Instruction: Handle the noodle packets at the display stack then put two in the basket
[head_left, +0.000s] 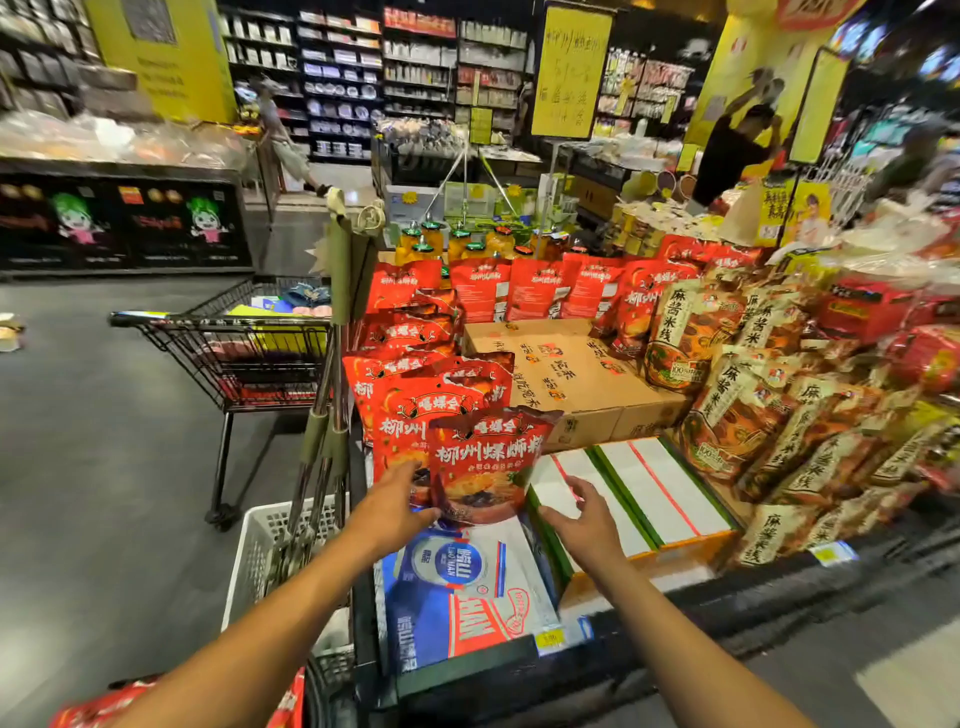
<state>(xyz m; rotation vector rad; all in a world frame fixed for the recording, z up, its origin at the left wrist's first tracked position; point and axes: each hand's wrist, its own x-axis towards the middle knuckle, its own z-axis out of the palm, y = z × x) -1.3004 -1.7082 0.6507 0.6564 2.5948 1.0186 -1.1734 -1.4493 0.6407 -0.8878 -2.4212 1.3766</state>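
Red noodle packet (485, 462) stands low centre, pinched at its lower edge by the left hand (396, 506); right hand (584, 522) spread beside it, not yet lifted clear

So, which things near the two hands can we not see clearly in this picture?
- Head view: the lower left corner of the red packet is hidden by the left hand.
- The white and green box is partly covered by the right hand.
- The yellow price tag on the shelf edge is too small to read.
- The red item at the bottom left is cut off by the frame edge.
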